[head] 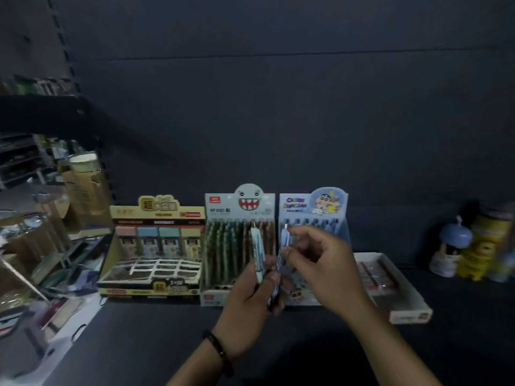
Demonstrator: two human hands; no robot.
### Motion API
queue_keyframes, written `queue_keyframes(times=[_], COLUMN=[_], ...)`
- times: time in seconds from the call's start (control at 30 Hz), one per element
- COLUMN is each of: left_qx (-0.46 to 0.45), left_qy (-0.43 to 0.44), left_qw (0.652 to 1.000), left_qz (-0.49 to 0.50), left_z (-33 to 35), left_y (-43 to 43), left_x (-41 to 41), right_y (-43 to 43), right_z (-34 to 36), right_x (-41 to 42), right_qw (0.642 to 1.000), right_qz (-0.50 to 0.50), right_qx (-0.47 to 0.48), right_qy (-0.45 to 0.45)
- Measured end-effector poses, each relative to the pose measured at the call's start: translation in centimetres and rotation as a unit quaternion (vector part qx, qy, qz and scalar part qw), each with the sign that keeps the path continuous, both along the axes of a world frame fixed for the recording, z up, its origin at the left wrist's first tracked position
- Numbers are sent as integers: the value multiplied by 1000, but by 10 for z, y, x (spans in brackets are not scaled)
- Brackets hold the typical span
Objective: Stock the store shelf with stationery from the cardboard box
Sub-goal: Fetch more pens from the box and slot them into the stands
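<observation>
Dark shelf [145, 338] bears four display boxes [156, 263] and toy figurines [457, 246].

We saw one pale-blue printed pen [257, 247] upright in the left hand [250, 305], a second pale-blue pen [284, 236] pinched by the right hand [320, 268], before the blue cartoon display box [313, 210] on the dark shelf [167, 330].

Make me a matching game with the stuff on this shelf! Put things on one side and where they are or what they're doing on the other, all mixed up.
Things:
1. yellow box
2. monster box
3. flat white box
4. left hand

Clues:
A. grips light blue pens
B. furthest right of the boxes, lying flat
C. furthest left of the boxes
D. full of green and brown pens

Pairs: 1-C, 2-D, 3-B, 4-A
</observation>
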State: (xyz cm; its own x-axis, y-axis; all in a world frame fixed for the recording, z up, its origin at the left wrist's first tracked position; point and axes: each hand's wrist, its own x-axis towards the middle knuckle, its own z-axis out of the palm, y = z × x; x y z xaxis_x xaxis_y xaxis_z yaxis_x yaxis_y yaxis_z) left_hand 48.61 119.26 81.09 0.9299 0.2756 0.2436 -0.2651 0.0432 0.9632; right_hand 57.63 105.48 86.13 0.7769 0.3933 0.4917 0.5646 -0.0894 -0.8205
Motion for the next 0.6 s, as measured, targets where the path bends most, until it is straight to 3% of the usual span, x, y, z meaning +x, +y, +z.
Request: queue_keyframes(times=[0.2,0.37,0.6], left_qx=[16,68,-82], left_qy=[17,40,129], left_qw=[998,996,985], left_qz=[-65,-41,-81], left_z=[6,-12,-30], left_y=[-37,-49,-48], left_x=[30,43,39], right_y=[-44,-72,-69], right_z=[2,6,1], right_x=[15,35,64], right_qw=[998,990,975], right_qz=[-61,-129,-201], right_qx=[23,46,7], right_qy=[-14,-45,-98])
